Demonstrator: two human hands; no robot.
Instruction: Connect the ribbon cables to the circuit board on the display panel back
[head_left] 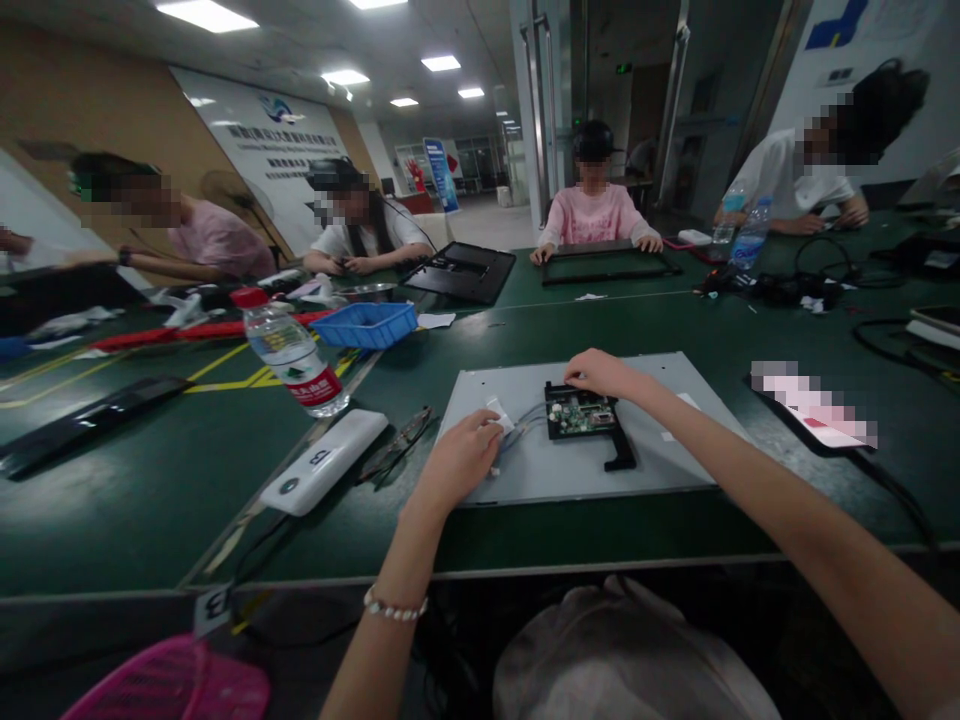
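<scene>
A grey flat panel [660, 465] lies on the green table in front of me. On its middle rests a black bracket [621, 445] with a green circuit board [581, 418] in it. Grey wires [529, 418] run from the board's left side to my left hand [469, 455]. That hand lies over the panel's left part, beside a white piece [499, 408], its fingers bent close together; what they hold is too small to name. My right hand [600, 373] touches the bracket's top edge with its fingers pinched, and the fingertips are partly hidden.
Left of the panel are glasses [397, 445], a white power bank [326, 465], a water bottle [292, 360] and a blue tray [367, 325]. A phone [814, 405] with a cable lies right. People sit across the green table [420, 540], one holding a black frame [607, 263].
</scene>
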